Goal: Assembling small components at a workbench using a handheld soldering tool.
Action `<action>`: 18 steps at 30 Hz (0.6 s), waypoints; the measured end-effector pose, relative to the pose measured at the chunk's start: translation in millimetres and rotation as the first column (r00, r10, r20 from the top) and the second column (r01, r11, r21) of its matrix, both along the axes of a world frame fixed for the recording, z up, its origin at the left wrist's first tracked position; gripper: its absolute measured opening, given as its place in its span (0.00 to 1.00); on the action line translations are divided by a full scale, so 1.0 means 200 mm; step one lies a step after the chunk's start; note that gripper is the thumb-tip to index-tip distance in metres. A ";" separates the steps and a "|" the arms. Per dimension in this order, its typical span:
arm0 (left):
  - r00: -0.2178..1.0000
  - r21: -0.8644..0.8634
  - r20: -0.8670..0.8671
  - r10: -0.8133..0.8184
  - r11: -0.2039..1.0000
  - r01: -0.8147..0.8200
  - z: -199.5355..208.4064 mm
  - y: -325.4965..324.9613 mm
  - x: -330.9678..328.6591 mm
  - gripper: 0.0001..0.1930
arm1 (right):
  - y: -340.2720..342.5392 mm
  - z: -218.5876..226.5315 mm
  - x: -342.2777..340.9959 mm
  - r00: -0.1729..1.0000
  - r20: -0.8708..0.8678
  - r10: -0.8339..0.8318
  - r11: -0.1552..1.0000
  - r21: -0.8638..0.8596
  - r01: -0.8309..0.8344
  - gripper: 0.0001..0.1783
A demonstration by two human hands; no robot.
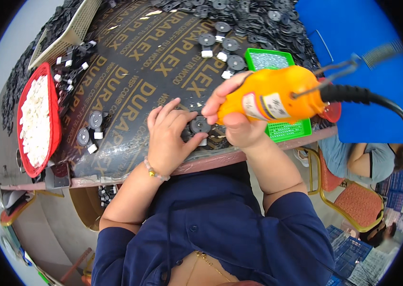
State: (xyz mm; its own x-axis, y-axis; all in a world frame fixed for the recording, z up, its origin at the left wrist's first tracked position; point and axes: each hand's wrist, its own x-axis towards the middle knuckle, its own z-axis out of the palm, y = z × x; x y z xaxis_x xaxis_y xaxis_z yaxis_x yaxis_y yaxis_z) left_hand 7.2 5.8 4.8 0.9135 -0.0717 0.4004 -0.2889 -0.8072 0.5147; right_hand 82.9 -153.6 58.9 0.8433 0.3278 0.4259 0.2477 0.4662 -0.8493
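My right hand [245,131] is wrapped round an orange electric screwdriver [277,93], its cable and a hanging spring leading off to the right. The driver's front end is hidden behind my fingers, close to a black round plastic part [200,125]. That part lies on the table near its front edge, with a bit of white showing below it. My left hand [169,136] steadies it between thumb and forefinger, the other fingers stretched out on the tabletop. A green tray [301,127] of small metal pieces, probably screws, sits under and behind the driver.
At the left, a red basket [55,114] holds white pieces. Several black parts with white ends [95,121] lie beside it. A beige crate [63,35] and heaps of black parts [268,24] cover the far side. Another person [370,159] sits at the right near a chair [358,205].
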 end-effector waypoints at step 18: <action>1.000 0.110 0.003 0.009 0.994 -0.010 0.01 -0.04 0.00 0.24 | -0.58 -0.07 0.28 0.912 0.227 -0.343 0.929 -0.065 0.366 0.28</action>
State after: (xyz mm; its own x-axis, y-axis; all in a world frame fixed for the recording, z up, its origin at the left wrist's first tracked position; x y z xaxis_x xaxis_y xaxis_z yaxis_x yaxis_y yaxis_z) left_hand 6.3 -2.9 6.4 0.9135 -0.1068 0.3925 -0.2820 -0.8617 0.4218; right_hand 139.5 -270.4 45.5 0.8082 0.0761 0.5839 0.5563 0.2267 -0.7995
